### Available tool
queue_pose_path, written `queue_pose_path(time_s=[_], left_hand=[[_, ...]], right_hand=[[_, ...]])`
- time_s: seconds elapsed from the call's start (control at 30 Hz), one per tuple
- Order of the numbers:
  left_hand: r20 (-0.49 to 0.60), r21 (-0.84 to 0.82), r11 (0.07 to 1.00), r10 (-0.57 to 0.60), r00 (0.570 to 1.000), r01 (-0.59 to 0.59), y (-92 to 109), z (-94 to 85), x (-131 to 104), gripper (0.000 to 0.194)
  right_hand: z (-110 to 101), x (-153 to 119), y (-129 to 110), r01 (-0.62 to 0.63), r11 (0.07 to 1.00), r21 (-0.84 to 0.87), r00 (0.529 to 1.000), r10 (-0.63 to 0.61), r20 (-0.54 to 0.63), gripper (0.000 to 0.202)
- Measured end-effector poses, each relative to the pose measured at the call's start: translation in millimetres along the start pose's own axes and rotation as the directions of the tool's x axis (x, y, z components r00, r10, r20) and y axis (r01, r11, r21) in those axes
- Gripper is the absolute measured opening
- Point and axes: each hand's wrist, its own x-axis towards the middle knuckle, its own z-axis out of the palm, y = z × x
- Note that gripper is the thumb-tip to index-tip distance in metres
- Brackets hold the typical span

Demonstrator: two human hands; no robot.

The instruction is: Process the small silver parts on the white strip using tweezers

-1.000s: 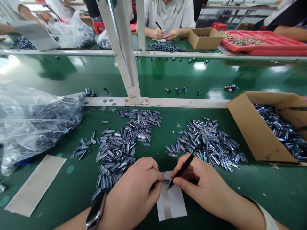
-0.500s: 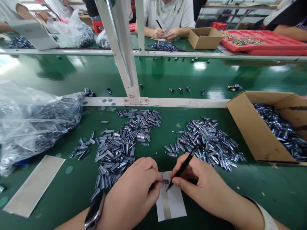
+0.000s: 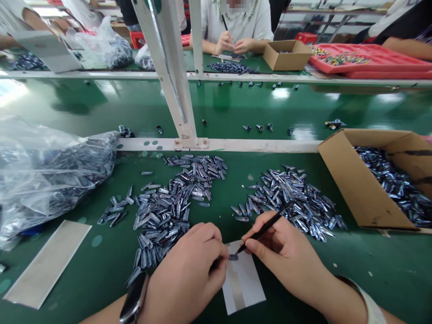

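Note:
My left hand point(image 3: 192, 270) is closed, its thumb and forefinger pinching a small, dark, glossy elongated piece point(image 3: 233, 257) over a white card point(image 3: 248, 283). A beige strip point(image 3: 237, 288) runs down that card. My right hand point(image 3: 286, 252) grips slim black pointed tweezers point(image 3: 263, 230), whose tip touches or nearly touches the piece. Beyond my left hand spreads a pile of similar dark pieces point(image 3: 165, 207). Another pile of shiny pieces point(image 3: 290, 198) lies beyond my right hand.
A clear plastic bag of pieces point(image 3: 67, 171) sits at left, above a beige sheet point(image 3: 49, 265). At right stands a cardboard box point(image 3: 364, 193) holding more. A white metal post point(image 3: 172, 76) rises before the green belt point(image 3: 229, 108). Opposite, a person point(image 3: 236, 27) works with both hands.
The tweezers' tip has moved up from the card's strip to the piece in my left hand. The card has shifted slightly right and down. Small items on the belt have slid right.

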Motion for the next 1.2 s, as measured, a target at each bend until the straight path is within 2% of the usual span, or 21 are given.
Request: queue_pose_path(time_s=[0.63,0.8,0.97,1.2], left_hand=[[0.003,0.015,1.000,-0.004,1.000,0.004,1.6,0.3,-1.2,0.020],[0.021,0.079,0.994,0.078,0.997,-0.080,0.2,-1.5,-1.1,0.019],[0.105,0.231,0.947,0.203,0.973,-0.223,0.9,-3.8,-1.9,0.017],[0.155,0.267,0.936,0.195,0.969,-0.231,1.2,-0.6,-0.8,0.018]], right_hand=[[1.7,-1.4,0.1,0.033,0.999,-0.032,0.999,-0.034,-0.006,0.010],[0.5,-0.9,0.6,0.066,0.997,-0.043,0.998,-0.065,0.014,0.007],[-0.8,0.6,-1.0,0.079,0.995,-0.066,0.995,-0.075,0.064,0.003],[-3.8,-1.7,-2.4,0.133,0.991,-0.021,0.991,-0.132,0.034,0.005]])
